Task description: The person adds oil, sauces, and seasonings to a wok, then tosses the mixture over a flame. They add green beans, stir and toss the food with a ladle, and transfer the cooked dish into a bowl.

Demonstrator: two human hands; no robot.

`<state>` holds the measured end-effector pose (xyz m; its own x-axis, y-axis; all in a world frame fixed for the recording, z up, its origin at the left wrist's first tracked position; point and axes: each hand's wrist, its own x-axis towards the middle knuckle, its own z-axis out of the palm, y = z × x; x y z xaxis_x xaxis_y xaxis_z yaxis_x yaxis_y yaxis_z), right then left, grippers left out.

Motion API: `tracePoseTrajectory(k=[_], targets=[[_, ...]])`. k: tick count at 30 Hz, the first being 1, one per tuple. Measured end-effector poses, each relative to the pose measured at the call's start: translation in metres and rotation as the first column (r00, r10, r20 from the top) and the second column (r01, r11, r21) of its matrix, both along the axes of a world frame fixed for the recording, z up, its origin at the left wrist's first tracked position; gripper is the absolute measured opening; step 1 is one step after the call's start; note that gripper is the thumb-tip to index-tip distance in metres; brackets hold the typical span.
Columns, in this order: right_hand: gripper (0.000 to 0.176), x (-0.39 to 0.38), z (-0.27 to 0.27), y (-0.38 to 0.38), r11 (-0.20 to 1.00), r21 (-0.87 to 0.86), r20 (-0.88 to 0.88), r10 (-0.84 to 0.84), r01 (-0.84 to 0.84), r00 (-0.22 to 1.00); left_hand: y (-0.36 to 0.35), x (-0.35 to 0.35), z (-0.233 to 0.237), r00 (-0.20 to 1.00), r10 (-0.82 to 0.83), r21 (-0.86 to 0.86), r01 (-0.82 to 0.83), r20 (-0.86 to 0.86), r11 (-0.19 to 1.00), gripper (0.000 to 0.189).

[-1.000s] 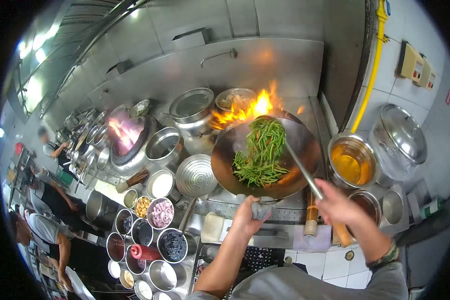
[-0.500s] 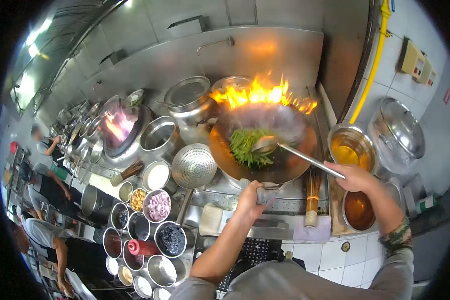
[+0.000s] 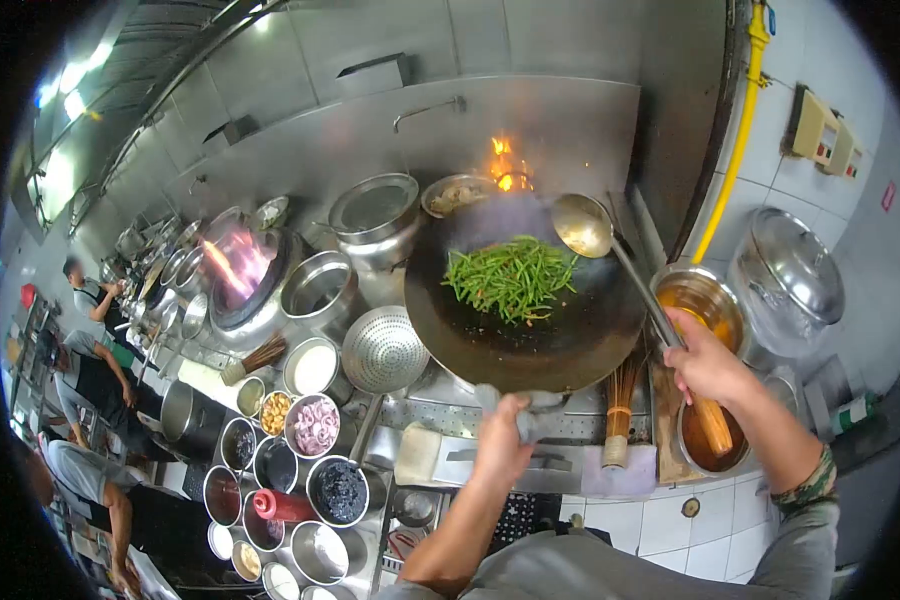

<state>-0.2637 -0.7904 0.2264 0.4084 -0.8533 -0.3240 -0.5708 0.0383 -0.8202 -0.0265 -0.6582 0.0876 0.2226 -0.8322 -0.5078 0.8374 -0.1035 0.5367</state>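
A large dark wok [image 3: 450,345] sits on the range with a heap of green beans [image 3: 510,280] in it. At its near rim, my left hand [image 3: 503,440] is closed on the wok's handle through a grey cloth [image 3: 527,424]; the handle is mostly hidden. My right hand [image 3: 712,362] grips a long ladle [image 3: 582,226] by its shaft, its wooden end sticking out below my fist. The ladle's bowl is raised over the wok's far right side, apart from the beans.
Flames [image 3: 505,165] rise behind the wok. A perforated strainer [image 3: 385,350] lies to its left, near several ingredient pots [image 3: 315,425]. On the right are a bowl of yellow liquid [image 3: 700,300] and a bamboo brush [image 3: 620,410]. Co-workers [image 3: 95,460] stand far left.
The ladle has lifted out of the beans, up and right. The flames have shrunk greatly. The wok has tilted toward me, and the beans lie more spread out.
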Motion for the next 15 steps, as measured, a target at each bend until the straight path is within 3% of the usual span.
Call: tracePoseTrajectory(k=[1, 2, 4, 5, 8, 10, 12, 13, 15], targets=[[0.068, 0.002, 0.005, -0.001, 1.0, -0.017, -0.069, -0.003, 0.002, 0.998, -0.001, -0.012, -0.02, 0.983, 0.059, -0.102, -0.042, 0.171, 0.994, 0.032], [0.068, 0.01, 0.005, -0.002, 1.0, 0.02, -0.018, -0.004, 0.004, 1.0, -0.002, -0.023, -0.041, 0.934, 0.145, -0.201, -0.081, 0.327, 0.976, 0.034], [0.069, 0.026, -0.002, 0.009, 0.993, 0.12, 0.075, -0.024, 0.014, 0.997, -0.01, -0.034, -0.066, 0.914, 0.172, -0.185, -0.11, 0.366, 0.977, 0.034], [0.054, 0.038, 0.006, 0.021, 0.96, 0.269, 0.192, -0.125, 0.07, 0.973, -0.004, -0.032, -0.055, 0.946, 0.104, -0.103, -0.076, 0.308, 0.992, 0.034], [0.049, 0.045, -0.011, 0.014, 0.762, 0.64, 0.49, -0.308, -0.097, 0.815, 0.01, -0.008, -0.014, 0.991, -0.035, 0.028, 0.032, 0.129, 0.999, 0.032], [0.029, 0.041, -0.019, 0.024, 0.712, 0.684, 0.52, -0.324, -0.158, 0.791, 0.025, 0.007, -0.011, 0.997, -0.069, 0.002, 0.069, 0.043, 0.998, 0.03], [0.016, 0.03, -0.041, 0.033, 0.663, 0.715, 0.547, -0.332, -0.222, 0.768, 0.044, 0.011, -0.011, 0.997, -0.067, 0.086, 0.063, 0.038, 0.994, 0.029], [0.016, 0.029, -0.043, 0.044, 0.651, 0.738, 0.556, -0.44, -0.176, 0.705, 0.054, 0.016, -0.014, 0.997, -0.072, 0.08, 0.07, 0.03, 0.994, 0.029], [0.024, 0.017, -0.049, 0.058, 0.626, 0.723, 0.639, -0.445, -0.292, 0.627, 0.067, 0.023, -0.01, 0.998, -0.067, 0.069, 0.066, 0.015, 0.995, 0.03]])
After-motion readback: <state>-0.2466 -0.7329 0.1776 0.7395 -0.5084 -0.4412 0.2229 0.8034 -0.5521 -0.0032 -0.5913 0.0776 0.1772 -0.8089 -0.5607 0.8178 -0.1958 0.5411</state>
